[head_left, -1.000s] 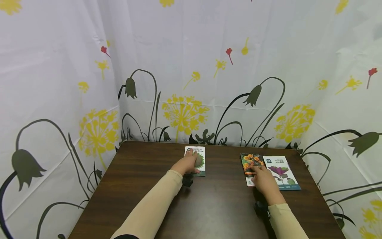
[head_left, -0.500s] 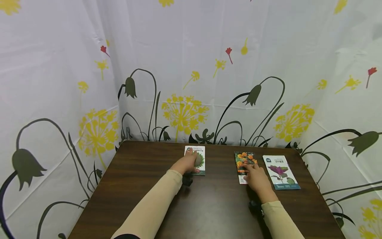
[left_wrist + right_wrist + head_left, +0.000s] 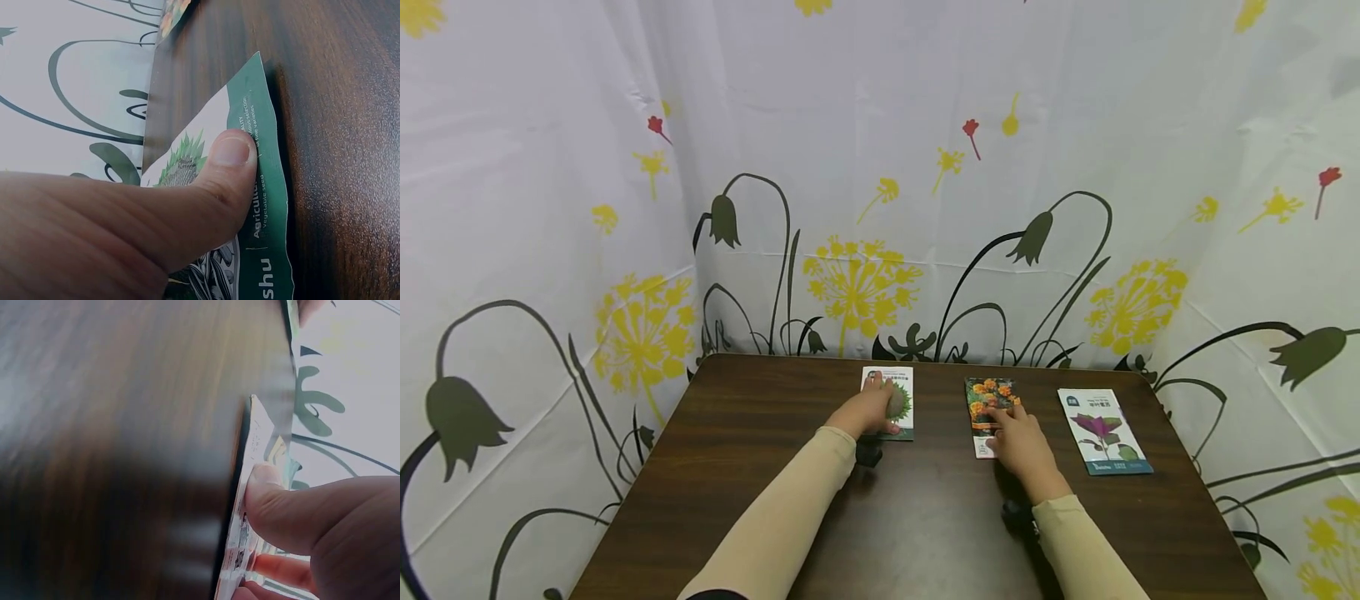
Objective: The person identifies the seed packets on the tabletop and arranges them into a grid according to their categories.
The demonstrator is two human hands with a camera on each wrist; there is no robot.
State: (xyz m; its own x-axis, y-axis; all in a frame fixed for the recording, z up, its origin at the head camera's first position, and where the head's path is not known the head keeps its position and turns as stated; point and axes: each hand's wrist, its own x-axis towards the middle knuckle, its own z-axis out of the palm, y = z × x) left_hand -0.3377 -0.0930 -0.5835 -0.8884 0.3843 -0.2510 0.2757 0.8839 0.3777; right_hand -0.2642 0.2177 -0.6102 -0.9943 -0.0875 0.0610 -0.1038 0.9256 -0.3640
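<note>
A dark wood table (image 3: pixel 760 467) fills the lower frame; a flowered curtain (image 3: pixel 880 167) fills the upper. The left hand (image 3: pixel 871 410) presses flat on the green packet (image 3: pixel 901 406), and the right hand (image 3: pixel 1018 442) presses flat on the orange packet (image 3: pixel 983 398). A purple packet (image 3: pixel 1103 432) lies right.

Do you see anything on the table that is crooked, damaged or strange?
Nothing looks damaged or spilled. Only the orange-flower packet under the right hand lies slightly tilted, while the sunflower packet under the left hand lies straight and the purple-leaf packet lies apart, untouched.
</note>
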